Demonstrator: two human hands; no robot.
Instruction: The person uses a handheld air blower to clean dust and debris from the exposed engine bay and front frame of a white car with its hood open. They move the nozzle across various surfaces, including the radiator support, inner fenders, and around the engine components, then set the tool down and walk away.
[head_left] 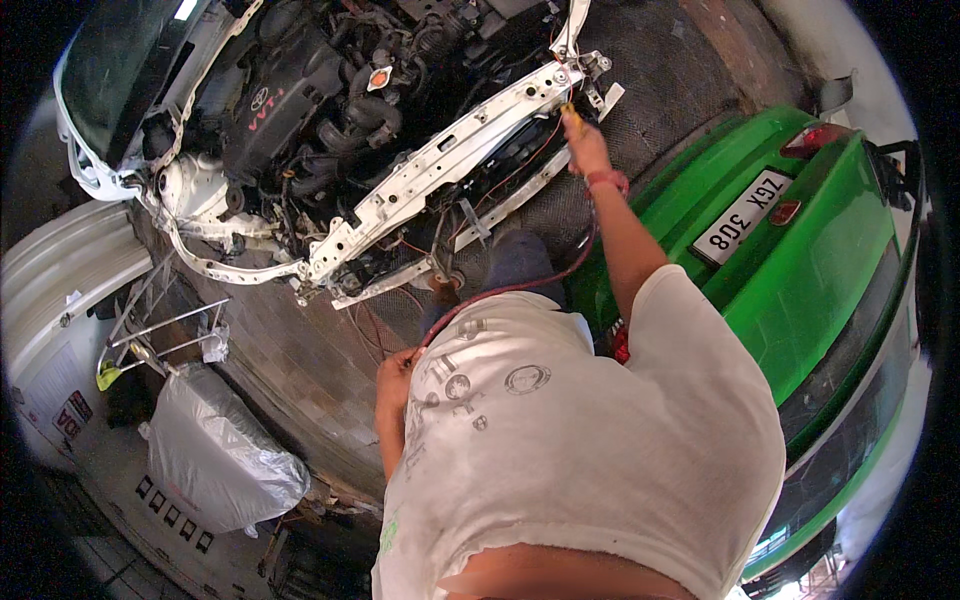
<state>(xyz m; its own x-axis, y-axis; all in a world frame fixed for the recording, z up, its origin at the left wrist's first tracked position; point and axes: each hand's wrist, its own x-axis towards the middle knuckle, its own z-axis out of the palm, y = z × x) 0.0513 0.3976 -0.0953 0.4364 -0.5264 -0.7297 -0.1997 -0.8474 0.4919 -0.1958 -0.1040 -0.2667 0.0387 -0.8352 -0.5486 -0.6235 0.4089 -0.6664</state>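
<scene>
My right hand (586, 148) is closed around a small yellow-handled tool (570, 112); its working end is too small to make out. The hand is at the right end of a white metal radiator support (440, 165) on a car's stripped front. A red hose (520, 285) runs from beside my right wrist, across the front of my shirt, to my left side. There my left hand (397, 366) is closed on the hose at waist height. Thin orange wire (545, 148) hangs along the support near the tool.
Behind the support lies the open engine bay (340, 100). A green car's rear (790, 260) stands close on my right. To my left are a silver-covered object (225, 450), a metal stand (170, 335) and a pale body panel (75, 260). A detached-looking white bar (520, 200) runs below the support.
</scene>
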